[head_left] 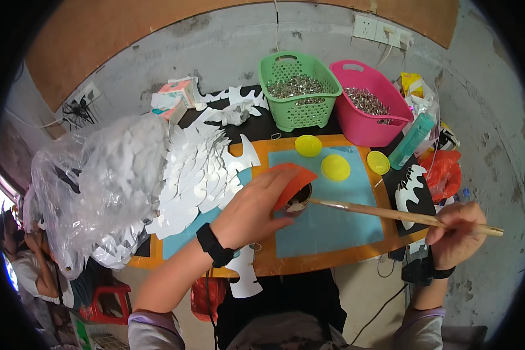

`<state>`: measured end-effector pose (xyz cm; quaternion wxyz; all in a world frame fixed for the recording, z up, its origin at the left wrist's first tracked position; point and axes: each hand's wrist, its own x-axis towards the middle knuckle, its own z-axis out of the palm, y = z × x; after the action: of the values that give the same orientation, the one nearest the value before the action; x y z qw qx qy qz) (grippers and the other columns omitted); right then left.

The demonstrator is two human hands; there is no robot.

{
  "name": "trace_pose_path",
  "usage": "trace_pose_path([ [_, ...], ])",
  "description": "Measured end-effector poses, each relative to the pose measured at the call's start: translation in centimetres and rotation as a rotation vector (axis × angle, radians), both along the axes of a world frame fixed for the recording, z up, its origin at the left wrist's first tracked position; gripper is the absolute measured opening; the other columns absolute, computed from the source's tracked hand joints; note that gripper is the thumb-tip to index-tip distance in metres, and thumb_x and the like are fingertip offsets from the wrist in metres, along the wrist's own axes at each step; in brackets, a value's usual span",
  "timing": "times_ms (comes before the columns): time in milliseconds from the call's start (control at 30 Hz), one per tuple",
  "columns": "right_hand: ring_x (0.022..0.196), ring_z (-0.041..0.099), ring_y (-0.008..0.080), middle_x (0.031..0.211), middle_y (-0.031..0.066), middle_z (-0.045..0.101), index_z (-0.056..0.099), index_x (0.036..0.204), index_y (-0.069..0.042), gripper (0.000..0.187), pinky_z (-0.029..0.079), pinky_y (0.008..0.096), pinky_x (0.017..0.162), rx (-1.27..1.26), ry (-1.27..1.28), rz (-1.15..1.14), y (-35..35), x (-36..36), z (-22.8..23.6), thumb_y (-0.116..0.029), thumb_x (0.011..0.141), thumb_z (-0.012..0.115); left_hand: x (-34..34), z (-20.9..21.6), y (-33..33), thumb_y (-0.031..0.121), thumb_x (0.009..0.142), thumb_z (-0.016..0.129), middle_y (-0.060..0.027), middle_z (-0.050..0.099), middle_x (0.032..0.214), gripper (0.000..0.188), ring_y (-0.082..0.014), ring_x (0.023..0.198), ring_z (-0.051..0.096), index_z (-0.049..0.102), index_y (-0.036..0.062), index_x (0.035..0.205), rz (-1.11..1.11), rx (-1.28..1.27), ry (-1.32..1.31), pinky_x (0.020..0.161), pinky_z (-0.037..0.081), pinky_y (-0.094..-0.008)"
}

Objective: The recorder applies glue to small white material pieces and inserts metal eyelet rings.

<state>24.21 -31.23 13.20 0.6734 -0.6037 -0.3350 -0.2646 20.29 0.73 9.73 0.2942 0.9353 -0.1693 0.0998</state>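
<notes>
My left hand [261,201] curls around a small dark round container [298,205] over the blue mat [332,227]. An orange-red piece [296,182], flat or curved, rises between my fingers and the container; its exact kind I cannot tell. In my right hand [458,230] is a long wooden-handled brush [391,213], held near its far end and slanting left. The brush's tip reaches the container's mouth, where something pale shows. Two yellow round lids or dishes [335,168] lie on the mat behind, and another yellow one [378,163] lies to the right.
White jagged cutouts [198,169] are piled at left beside a clear plastic bag [99,175]. A green basket [300,105] and a pink basket [367,125] hold small metal pieces at the back. A teal bottle [412,140] stands right. Another person [38,268] sits far left.
</notes>
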Motion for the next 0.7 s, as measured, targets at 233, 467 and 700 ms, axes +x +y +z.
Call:
trace_pose_path([
  [233,0.045,0.061,0.0152,0.058,0.0052,0.065,0.064,0.073,-0.003,0.018,0.047,0.0253,0.043,-0.357,-0.312,0.064,3.5,1.7,1.7,-0.014,0.08,0.077,0.5,-1.3,-0.1,0.005,0.072,0.076,-0.0227,0.053,0.128,0.075,-0.0416,0.116,0.052,0.04,0.0014,0.137,0.063,-0.046,-0.042,0.097,0.046,-0.0431],
  [467,0.043,0.057,0.0159,0.056,0.0041,0.061,0.066,0.075,-0.004,0.015,0.043,0.0244,0.043,-0.431,-0.355,0.044,4.3,2.4,3.2,-0.015,0.081,0.073,0.8,-1.3,0.0,0.007,0.073,0.076,-0.0227,0.056,0.119,0.078,-0.0418,0.11,0.054,0.035,-0.0002,0.139,0.068,-0.095,-0.036,0.091,0.047,-0.0438],
  [700,0.048,0.062,0.0183,0.063,0.0092,0.065,0.067,0.084,-0.002,0.016,0.049,0.0266,0.046,-0.453,-0.288,0.125,5.5,2.8,2.6,0.002,0.069,0.07,1.2,-1.4,0.0,0.012,0.074,0.076,-0.0228,0.056,0.113,0.082,-0.0411,0.103,0.055,0.032,-0.0019,0.141,0.061,-0.067,-0.043,0.087,0.047,-0.0437],
])
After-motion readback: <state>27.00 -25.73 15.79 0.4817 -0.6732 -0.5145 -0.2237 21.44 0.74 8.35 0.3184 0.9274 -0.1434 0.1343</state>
